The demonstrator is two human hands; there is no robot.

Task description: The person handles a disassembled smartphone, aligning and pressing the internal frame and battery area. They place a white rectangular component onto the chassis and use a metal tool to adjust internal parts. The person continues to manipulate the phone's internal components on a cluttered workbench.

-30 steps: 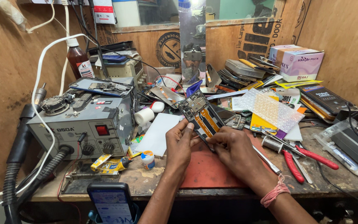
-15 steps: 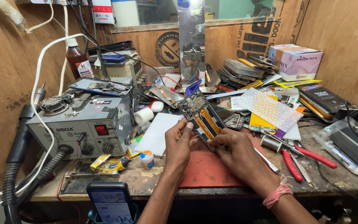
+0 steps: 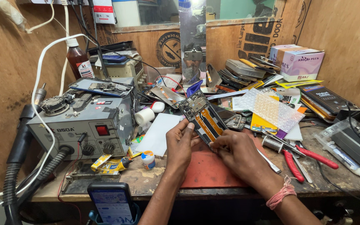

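An opened phone [image 3: 201, 118] with its back cover off, showing circuit board and orange flex strips, is tilted up above a red work mat [image 3: 213, 171]. My left hand [image 3: 180, 143] grips its left lower edge, thumb on the frame. My right hand [image 3: 238, 152] holds the lower right end, fingertips pressing at the bottom of the phone. A red thread band is tied on my right wrist.
A grey hot-air rework station [image 3: 86, 121] with black hose stands at left. A lit phone [image 3: 110, 202] stands at the front edge. Red-handled pliers [image 3: 303, 162], tweezers, bubble wrap [image 3: 271, 109], a white sheet [image 3: 160, 133], boxes and several phone parts crowd the bench.
Both hands keep hold of the opened phone; it has shifted slightly and the camera has tipped a little. Nothing was picked up or let go.
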